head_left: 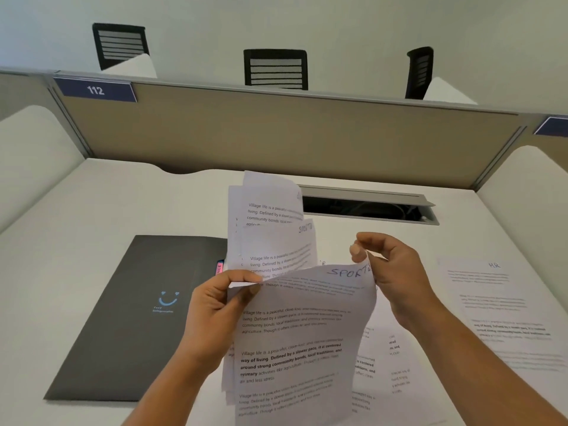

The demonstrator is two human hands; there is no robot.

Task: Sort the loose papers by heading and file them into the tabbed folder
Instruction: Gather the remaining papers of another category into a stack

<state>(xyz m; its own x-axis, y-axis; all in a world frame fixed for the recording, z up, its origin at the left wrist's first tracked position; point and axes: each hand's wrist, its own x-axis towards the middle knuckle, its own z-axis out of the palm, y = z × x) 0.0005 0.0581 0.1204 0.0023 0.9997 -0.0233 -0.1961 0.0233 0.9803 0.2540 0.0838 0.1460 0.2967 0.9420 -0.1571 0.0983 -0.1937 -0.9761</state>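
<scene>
Papers (pixel 272 207) right of folder (pixel 138 302): left grip (pixel 215 309) pinches them, right grip (pixel 390 272) pinches corner of front sheet (pixel 301 333); peel singly, confirm heading.

Head view, lower half of the frame: the two hands and forearms of one person. The left hand (pixel 215 305), just left of centre, is bare, and the left forearm (pixel 159 392) behind it is likewise uncovered down to the bottom edge. The right hand (pixel 396 278), right of centre, is bare too; the right forearm (pixel 479 364) is uncovered as far as the lower right corner. Both forearms are slim and smooth in outline. On the right hand one fingernail (pixel 355 249), near mid-frame, faces the camera: short, rounded, cut close to the fingertip. Finer surface detail is too blurred to tell.
</scene>
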